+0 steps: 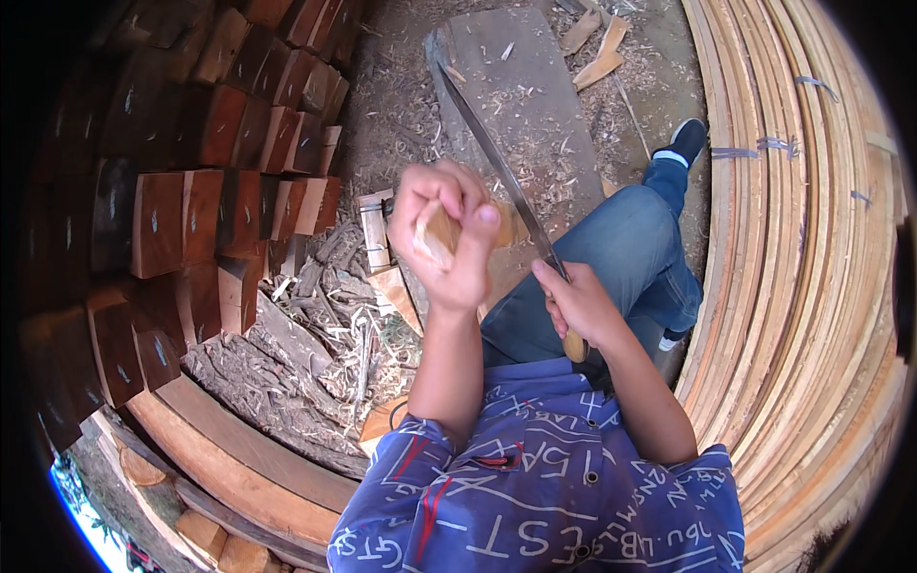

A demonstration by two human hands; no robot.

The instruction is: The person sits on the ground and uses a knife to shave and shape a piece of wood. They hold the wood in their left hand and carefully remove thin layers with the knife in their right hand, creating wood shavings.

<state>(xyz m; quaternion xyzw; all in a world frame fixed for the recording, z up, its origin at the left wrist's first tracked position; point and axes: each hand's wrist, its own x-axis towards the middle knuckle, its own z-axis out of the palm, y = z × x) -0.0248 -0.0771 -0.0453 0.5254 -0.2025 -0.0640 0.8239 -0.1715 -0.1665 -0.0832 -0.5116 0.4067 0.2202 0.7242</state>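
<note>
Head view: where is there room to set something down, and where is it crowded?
Fairly open: the grey board right of the long knife, with scattered chips, and the floor between the wood scraps and stacked planks. Crowded: the block stack at left and the shavings beside it.

Blocks (201, 215) walling left, planks (764, 286) right, blade (501, 164) between

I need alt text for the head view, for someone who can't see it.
A person's left hand grips a piece of wood; the right hand holds a long-bladed knife that points forward. Wood shavings litter the ground, with stacked timber at left and long wooden strips at right.
</note>
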